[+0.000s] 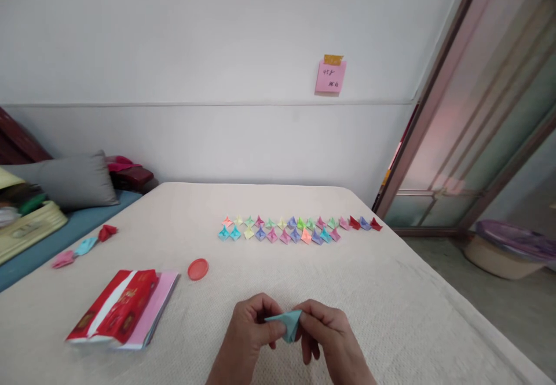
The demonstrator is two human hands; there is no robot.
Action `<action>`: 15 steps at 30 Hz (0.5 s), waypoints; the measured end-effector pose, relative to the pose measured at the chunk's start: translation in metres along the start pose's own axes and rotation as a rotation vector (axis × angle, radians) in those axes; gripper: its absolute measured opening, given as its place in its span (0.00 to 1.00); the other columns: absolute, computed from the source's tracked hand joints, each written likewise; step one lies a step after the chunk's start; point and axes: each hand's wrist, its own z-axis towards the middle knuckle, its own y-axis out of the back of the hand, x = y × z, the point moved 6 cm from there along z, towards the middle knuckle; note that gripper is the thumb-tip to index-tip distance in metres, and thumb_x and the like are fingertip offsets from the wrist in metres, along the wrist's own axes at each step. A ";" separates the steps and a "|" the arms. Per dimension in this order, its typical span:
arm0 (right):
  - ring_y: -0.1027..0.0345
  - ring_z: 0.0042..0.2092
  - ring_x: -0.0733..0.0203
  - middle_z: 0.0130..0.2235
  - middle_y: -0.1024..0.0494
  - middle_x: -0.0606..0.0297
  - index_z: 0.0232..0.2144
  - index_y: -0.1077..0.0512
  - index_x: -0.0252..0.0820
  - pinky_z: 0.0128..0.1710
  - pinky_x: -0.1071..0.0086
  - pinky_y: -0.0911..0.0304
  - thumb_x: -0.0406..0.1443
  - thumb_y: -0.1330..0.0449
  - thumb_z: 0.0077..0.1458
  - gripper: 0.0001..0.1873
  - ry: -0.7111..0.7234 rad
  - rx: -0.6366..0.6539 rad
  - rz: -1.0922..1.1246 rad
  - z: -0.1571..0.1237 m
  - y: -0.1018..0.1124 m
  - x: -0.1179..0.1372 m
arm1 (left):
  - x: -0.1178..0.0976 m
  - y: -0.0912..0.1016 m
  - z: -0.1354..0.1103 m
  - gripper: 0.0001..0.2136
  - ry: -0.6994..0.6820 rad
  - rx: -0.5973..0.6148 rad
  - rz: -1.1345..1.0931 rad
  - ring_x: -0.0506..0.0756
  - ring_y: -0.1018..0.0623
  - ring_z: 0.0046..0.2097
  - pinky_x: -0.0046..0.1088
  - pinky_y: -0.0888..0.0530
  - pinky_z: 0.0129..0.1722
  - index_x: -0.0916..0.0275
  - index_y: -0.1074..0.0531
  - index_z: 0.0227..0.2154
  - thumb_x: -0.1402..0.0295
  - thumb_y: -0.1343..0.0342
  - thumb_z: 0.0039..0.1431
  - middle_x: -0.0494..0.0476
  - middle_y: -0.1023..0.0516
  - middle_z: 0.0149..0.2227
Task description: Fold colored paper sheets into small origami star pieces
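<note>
Both my hands hold a light blue folded paper (286, 323) low in the middle of the view, pinching it between thumbs and fingers. My left hand (249, 327) grips its left side, and my right hand (324, 330) grips its right side. The nearest other things are a round red plastic lid (198, 269) and a red printed paper packet (115, 307) lying on a pink paper stack (163, 298). Two rows of small multicoloured origami pieces (295, 227) stand farther ahead. Loose pink (63, 259), blue (86, 246) and red (107, 233) folded pieces lie at the left.
Everything lies on a cream textured cover (382, 292) with a far edge against a white wall. A pink sticky note (330, 76) is taped to the wall. A grey cushion (72, 180) and yellow box (26, 228) sit left; a glass door (469, 101) stands right.
</note>
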 end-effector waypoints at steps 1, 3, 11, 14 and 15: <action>0.40 0.16 0.69 0.19 0.28 0.67 0.20 0.27 0.37 0.17 0.75 0.53 0.38 0.44 0.49 0.13 -0.003 0.014 0.012 0.001 0.000 -0.002 | 0.000 0.000 0.000 0.04 -0.003 -0.003 0.002 0.48 0.35 0.24 0.22 0.39 0.23 0.65 0.27 0.21 0.79 0.41 0.43 0.48 0.30 0.20; 0.40 0.16 0.70 0.20 0.27 0.66 0.20 0.28 0.36 0.16 0.75 0.55 0.38 0.45 0.50 0.13 -0.010 0.025 0.023 0.002 0.000 -0.004 | 0.000 0.001 0.000 0.04 -0.008 -0.007 0.007 0.48 0.36 0.23 0.22 0.39 0.23 0.65 0.27 0.20 0.80 0.42 0.42 0.48 0.30 0.19; 0.42 0.19 0.69 0.17 0.34 0.71 0.24 0.27 0.38 0.18 0.75 0.53 0.36 0.43 0.49 0.08 0.025 0.053 0.001 0.000 -0.005 0.007 | -0.009 0.004 0.000 0.03 -0.019 -0.046 0.099 0.48 0.36 0.23 0.23 0.40 0.23 0.64 0.27 0.20 0.77 0.40 0.44 0.48 0.30 0.18; 0.43 0.19 0.69 0.17 0.36 0.73 0.23 0.28 0.38 0.18 0.75 0.52 0.40 0.41 0.49 0.10 0.043 0.010 -0.082 0.000 -0.006 0.007 | -0.013 0.002 -0.001 0.04 -0.036 -0.050 0.120 0.48 0.37 0.23 0.24 0.41 0.23 0.64 0.28 0.20 0.74 0.39 0.45 0.47 0.33 0.17; 0.44 0.19 0.69 0.17 0.37 0.73 0.23 0.29 0.38 0.18 0.74 0.51 0.41 0.42 0.50 0.11 0.054 -0.006 -0.110 0.000 -0.006 0.006 | -0.013 0.001 -0.002 0.04 -0.051 -0.050 0.124 0.48 0.37 0.23 0.24 0.41 0.24 0.65 0.28 0.20 0.74 0.38 0.45 0.47 0.33 0.18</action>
